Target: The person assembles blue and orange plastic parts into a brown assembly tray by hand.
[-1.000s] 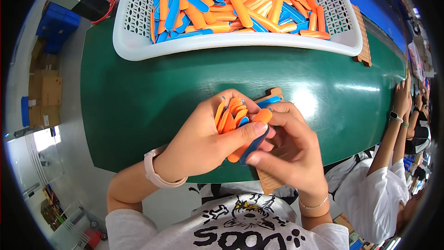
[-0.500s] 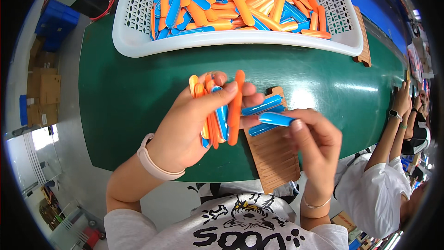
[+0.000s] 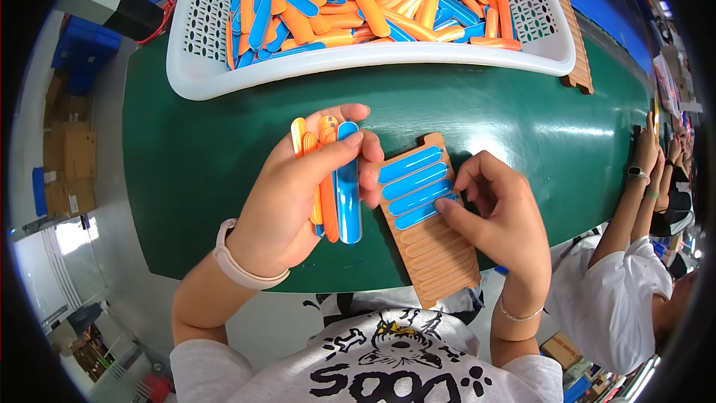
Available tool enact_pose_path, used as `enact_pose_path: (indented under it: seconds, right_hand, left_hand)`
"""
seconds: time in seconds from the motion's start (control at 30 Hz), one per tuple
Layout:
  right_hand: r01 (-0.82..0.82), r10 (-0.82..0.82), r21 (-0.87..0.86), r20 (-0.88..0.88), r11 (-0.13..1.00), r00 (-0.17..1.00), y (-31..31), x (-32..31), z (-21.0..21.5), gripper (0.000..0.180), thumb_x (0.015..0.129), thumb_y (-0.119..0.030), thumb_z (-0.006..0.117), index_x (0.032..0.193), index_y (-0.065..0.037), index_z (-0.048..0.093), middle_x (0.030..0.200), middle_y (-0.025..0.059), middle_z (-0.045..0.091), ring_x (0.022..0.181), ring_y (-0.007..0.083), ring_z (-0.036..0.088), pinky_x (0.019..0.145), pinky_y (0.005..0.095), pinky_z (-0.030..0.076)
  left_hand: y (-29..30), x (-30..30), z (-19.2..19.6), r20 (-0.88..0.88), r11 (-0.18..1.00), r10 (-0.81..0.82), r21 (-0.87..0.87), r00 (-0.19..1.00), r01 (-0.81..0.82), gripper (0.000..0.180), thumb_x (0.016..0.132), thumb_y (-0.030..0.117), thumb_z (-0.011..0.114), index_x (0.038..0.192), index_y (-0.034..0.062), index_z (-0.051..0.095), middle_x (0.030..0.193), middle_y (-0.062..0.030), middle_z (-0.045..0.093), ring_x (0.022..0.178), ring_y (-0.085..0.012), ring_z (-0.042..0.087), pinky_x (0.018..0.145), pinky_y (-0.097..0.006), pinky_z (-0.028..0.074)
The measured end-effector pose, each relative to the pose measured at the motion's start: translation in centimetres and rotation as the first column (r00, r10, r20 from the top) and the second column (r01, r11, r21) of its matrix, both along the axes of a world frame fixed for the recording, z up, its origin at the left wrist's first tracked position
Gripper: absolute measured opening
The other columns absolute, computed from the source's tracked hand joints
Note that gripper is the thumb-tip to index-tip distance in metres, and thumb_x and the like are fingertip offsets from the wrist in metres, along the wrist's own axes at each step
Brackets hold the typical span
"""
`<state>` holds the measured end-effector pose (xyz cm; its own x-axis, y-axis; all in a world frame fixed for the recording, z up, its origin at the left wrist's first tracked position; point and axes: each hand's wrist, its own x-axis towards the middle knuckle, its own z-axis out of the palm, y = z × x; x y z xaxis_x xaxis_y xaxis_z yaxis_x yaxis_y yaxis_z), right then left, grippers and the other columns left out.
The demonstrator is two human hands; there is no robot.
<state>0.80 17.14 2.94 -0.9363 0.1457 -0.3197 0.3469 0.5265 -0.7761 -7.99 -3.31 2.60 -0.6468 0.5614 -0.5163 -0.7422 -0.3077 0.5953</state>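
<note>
My left hand [image 3: 287, 179] is closed around a bunch of flat, round-ended strips [image 3: 328, 201], some orange and some blue. The front one, a glossy blue strip [image 3: 348, 186], stands upright under my thumb. To its right, a brown grooved board [image 3: 440, 254] lies on the table, with several blue strips [image 3: 410, 165] side by side in its far grooves. My right hand [image 3: 500, 213] is at the board's right edge, thumb and curled fingers on the right end of the nearest blue strip [image 3: 418, 214]. The fingertips under that end are partly hidden.
A white perforated basket [image 3: 373, 67] heaped with orange and blue strips stands at the far side of the green table [image 3: 216, 134]. Another brown board [image 3: 578, 52] lies by its right side. Other people's arms [image 3: 626, 194] are at the far right.
My right hand has lowered the blue strip onto the board beside the others. In my left hand, a blue strip now faces front where an orange one stood. The view has shifted slightly.
</note>
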Motion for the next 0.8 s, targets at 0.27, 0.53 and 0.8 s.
enact_pose_path:
  seconds: [0.27,0.53,0.8]
  right_hand:
    - [-0.034,-0.027,-0.303,-0.194,0.952,0.981,-3.8,1.2,1.2,0.022,0.081,-0.011,0.073,0.093,0.002,0.060,0.073,0.0073,0.061,0.056,0.0136,0.062,0.051,0.0238,0.050]
    - [0.077,-0.166,-0.290,-0.297,0.954,0.940,-3.2,0.5,-0.9,0.010,0.085,0.000,0.061,0.094,0.000,0.066,0.080,0.0103,0.064,0.064,0.0128,0.061,0.056,0.0247,0.048]
    - [0.075,-0.074,-0.133,0.009,0.988,0.997,0.7,1.8,0.4,0.011,0.078,0.002,0.069,0.088,0.001,0.068,0.089,0.0067,0.062,0.079,0.0118,0.059,0.064,0.0208,0.049]
  left_hand:
    - [0.7,0.8,-0.4,-0.031,0.992,0.094,0.083,0.995,-0.091,0.020,0.096,0.009,0.048,0.116,0.0079,0.045,0.094,-0.0074,0.058,0.087,-0.0170,0.060,0.094,-0.043,0.048]
    - [0.6,0.6,0.1,-0.053,0.998,0.054,0.041,0.997,-0.052,0.028,0.095,0.018,0.053,0.119,0.0057,0.046,0.105,-0.0125,0.062,0.103,-0.0280,0.062,0.086,-0.043,0.053]
    - [-0.8,-0.1,-0.8,-0.058,1.000,-0.018,-0.011,0.998,0.017,0.036,0.093,0.026,0.060,0.120,0.0038,0.050,0.105,-0.0137,0.064,0.091,-0.0224,0.065,0.074,-0.037,0.055]
